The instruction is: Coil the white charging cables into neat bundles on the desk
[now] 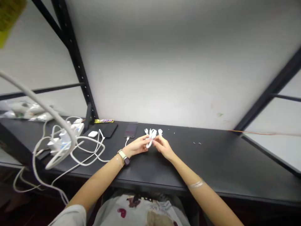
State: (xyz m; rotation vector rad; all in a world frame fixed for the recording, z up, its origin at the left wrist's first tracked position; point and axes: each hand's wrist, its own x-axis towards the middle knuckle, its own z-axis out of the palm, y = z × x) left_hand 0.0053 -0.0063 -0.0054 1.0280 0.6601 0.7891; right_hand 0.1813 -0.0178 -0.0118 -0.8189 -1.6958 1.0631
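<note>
A coiled white cable (152, 134) is held up over the black shelf top between my two hands. My left hand (138, 145) grips it from the left, fingers closed around its side. From the right, my right hand (164, 148) pinches the same coil between thumb and fingers. Behind the hands lie more small white cable ends or bundles, one at the right (160, 131) and one at the left (146, 131); whether they join the held coil I cannot tell. My left wrist wears a watch (124, 157) with a pale band.
Left of my hands lie a phone (130, 130) with a white cord plugged in, a black flat device (110, 130), a white case (92, 134) and a yellow wrapper (104, 121). Power strips (62, 139) and a loose white cable (70, 128) crowd the left. Small white scraps (197, 143) lie right.
</note>
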